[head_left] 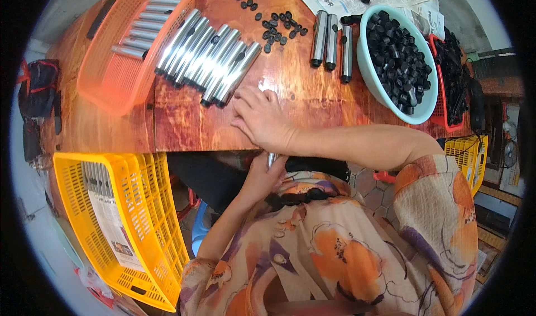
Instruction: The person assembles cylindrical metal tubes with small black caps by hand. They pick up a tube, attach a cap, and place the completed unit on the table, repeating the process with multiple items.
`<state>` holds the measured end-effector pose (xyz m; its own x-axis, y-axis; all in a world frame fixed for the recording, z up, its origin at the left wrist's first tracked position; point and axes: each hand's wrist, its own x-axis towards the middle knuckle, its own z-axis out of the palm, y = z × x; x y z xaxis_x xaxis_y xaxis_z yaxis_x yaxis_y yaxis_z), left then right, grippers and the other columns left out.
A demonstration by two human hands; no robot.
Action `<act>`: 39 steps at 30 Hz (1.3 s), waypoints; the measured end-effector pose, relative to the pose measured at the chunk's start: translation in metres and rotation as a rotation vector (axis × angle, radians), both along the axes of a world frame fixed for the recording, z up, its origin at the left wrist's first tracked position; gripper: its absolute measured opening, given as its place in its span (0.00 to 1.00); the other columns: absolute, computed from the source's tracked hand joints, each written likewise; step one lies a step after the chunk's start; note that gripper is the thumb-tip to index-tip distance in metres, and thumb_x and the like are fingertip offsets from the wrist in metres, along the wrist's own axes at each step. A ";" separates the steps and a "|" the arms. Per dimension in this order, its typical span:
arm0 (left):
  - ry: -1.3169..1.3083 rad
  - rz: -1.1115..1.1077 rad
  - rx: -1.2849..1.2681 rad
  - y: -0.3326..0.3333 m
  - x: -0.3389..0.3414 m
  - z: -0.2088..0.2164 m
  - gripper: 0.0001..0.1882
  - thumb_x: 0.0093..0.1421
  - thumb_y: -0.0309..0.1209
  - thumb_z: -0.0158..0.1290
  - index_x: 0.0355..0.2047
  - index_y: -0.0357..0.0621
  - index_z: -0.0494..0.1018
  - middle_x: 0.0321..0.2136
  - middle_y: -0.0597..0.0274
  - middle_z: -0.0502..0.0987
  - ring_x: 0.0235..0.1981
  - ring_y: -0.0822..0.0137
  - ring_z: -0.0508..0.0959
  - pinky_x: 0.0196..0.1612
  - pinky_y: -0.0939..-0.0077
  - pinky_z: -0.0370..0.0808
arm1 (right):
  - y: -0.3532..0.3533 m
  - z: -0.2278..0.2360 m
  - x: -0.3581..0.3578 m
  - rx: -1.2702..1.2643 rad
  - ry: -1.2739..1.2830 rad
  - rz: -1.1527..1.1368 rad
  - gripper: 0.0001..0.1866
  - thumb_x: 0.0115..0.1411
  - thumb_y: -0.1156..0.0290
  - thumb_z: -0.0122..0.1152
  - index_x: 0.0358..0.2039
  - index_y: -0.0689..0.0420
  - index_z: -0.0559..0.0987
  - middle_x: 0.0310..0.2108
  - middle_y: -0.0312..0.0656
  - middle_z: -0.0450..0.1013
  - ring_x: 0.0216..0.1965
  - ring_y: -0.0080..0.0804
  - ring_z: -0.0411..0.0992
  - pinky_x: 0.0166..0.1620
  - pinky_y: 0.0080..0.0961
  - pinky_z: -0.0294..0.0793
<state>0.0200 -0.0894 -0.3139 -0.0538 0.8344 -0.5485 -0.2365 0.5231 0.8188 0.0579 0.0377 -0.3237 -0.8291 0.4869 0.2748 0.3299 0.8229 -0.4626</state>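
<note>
Flowered shirt [335,243] nearest, filling 4 to 6 o'clock of the head view. Just below clock centre, left hand [264,175] closed round a silver tube [272,158], only a short length showing; tube sits at the front edge of the wooden table [329,106]. Right hand [260,117] directly above, back uppermost, fingers part-curled over the table; palm hidden, so cannot tell whether it grips anything.

Around the clock:
- 11: row of silver tubes [209,56] with black ends, side by side, its near end close to the right hand's fingers.
- 10: orange basket [100,87], more tubes [146,25] inside.
- 12: scattered small black pieces [276,30].
- 1: three separate tubes [331,41]; newspaper [385,8] beyond.
- 2: pale blue bowl [385,99], heaped with black caps [396,59]; red basket [445,112] just outside it, holding dark parts [453,73].
- 8: yellow crate [162,295], tubes and printed paper [117,226] inside.
</note>
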 end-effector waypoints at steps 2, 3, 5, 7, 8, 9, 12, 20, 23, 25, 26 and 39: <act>0.197 0.005 0.105 -0.004 0.005 -0.015 0.13 0.65 0.35 0.47 0.27 0.40 0.66 0.14 0.68 0.67 0.12 0.78 0.65 0.13 0.83 0.59 | -0.002 0.004 0.002 -0.009 0.009 -0.013 0.12 0.57 0.64 0.58 0.35 0.56 0.70 0.47 0.46 0.63 0.54 0.43 0.60 0.51 0.39 0.56; 0.298 0.005 0.159 -0.004 0.006 -0.018 0.12 0.65 0.35 0.47 0.27 0.40 0.67 0.14 0.67 0.67 0.12 0.78 0.66 0.13 0.83 0.60 | -0.001 0.005 0.001 -0.032 0.012 -0.025 0.11 0.57 0.64 0.58 0.35 0.56 0.70 0.44 0.45 0.63 0.52 0.44 0.61 0.50 0.39 0.56; -0.029 0.017 -0.029 0.000 -0.001 -0.006 0.10 0.65 0.36 0.48 0.33 0.41 0.68 0.14 0.69 0.65 0.11 0.79 0.62 0.13 0.84 0.57 | 0.001 0.003 0.000 0.009 0.018 -0.037 0.11 0.57 0.64 0.57 0.36 0.56 0.71 0.44 0.45 0.63 0.52 0.44 0.60 0.50 0.40 0.56; -0.295 -0.004 -0.195 0.003 -0.013 0.006 0.11 0.65 0.37 0.47 0.40 0.42 0.70 0.14 0.72 0.62 0.10 0.80 0.57 0.12 0.85 0.53 | 0.001 0.007 -0.003 0.007 -0.024 -0.038 0.12 0.58 0.63 0.57 0.37 0.56 0.71 0.45 0.45 0.63 0.53 0.44 0.59 0.50 0.42 0.56; -0.329 -0.011 -0.169 0.003 -0.016 0.008 0.11 0.65 0.36 0.47 0.40 0.42 0.70 0.14 0.72 0.62 0.10 0.81 0.57 0.12 0.86 0.53 | 0.001 0.008 -0.004 0.018 -0.019 -0.044 0.12 0.58 0.63 0.57 0.37 0.56 0.71 0.45 0.45 0.63 0.53 0.43 0.59 0.50 0.42 0.56; -0.363 -0.019 -0.143 0.004 -0.018 0.010 0.11 0.65 0.36 0.47 0.41 0.42 0.70 0.14 0.72 0.62 0.11 0.81 0.57 0.12 0.86 0.53 | 0.002 0.010 -0.005 0.030 -0.013 -0.052 0.12 0.58 0.63 0.57 0.37 0.56 0.71 0.46 0.45 0.63 0.53 0.43 0.59 0.50 0.43 0.56; -0.421 -0.070 -0.139 0.003 -0.020 0.005 0.12 0.65 0.36 0.47 0.43 0.42 0.71 0.15 0.73 0.62 0.11 0.81 0.57 0.12 0.87 0.52 | 0.000 0.006 -0.002 0.024 -0.020 -0.087 0.12 0.58 0.63 0.57 0.37 0.56 0.71 0.46 0.45 0.63 0.54 0.43 0.59 0.51 0.43 0.55; -0.476 -0.306 -0.204 0.013 -0.048 -0.003 0.18 0.65 0.41 0.47 0.47 0.41 0.71 0.15 0.72 0.62 0.10 0.80 0.57 0.12 0.84 0.51 | 0.000 0.011 0.001 -0.065 -0.046 -0.102 0.10 0.58 0.66 0.56 0.36 0.57 0.71 0.47 0.46 0.63 0.54 0.44 0.59 0.52 0.42 0.54; -0.464 -0.264 -0.216 0.011 -0.044 -0.002 0.16 0.65 0.40 0.48 0.41 0.39 0.72 0.15 0.70 0.64 0.11 0.79 0.60 0.12 0.83 0.53 | 0.001 0.014 0.001 -0.056 -0.053 -0.099 0.09 0.58 0.66 0.56 0.36 0.56 0.71 0.48 0.46 0.63 0.54 0.44 0.59 0.52 0.41 0.55; -0.297 -0.203 -0.145 0.005 -0.028 -0.004 0.16 0.66 0.39 0.46 0.43 0.39 0.72 0.14 0.70 0.63 0.10 0.79 0.60 0.12 0.83 0.55 | 0.001 0.017 0.000 -0.046 -0.046 -0.080 0.09 0.58 0.66 0.56 0.36 0.56 0.71 0.49 0.46 0.62 0.56 0.44 0.58 0.52 0.41 0.55; -0.211 -0.170 -0.107 0.002 -0.021 -0.007 0.16 0.66 0.39 0.46 0.44 0.39 0.72 0.13 0.70 0.62 0.10 0.79 0.60 0.12 0.83 0.57 | 0.002 0.015 0.000 -0.036 -0.052 -0.059 0.10 0.58 0.66 0.56 0.36 0.56 0.71 0.50 0.46 0.62 0.57 0.44 0.57 0.53 0.41 0.55; -0.342 -0.210 -0.127 0.007 -0.033 0.001 0.10 0.65 0.37 0.48 0.37 0.43 0.70 0.15 0.75 0.58 0.12 0.81 0.56 0.14 0.84 0.53 | 0.004 0.004 0.000 -0.028 -0.021 -0.045 0.10 0.57 0.64 0.58 0.35 0.55 0.71 0.49 0.44 0.63 0.52 0.43 0.60 0.51 0.42 0.54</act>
<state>-0.0135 -0.0821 -0.3125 0.3137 0.7325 -0.6042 -0.3610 0.6805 0.6376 0.0577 0.0413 -0.3194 -0.8116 0.5309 0.2436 0.3758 0.7938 -0.4781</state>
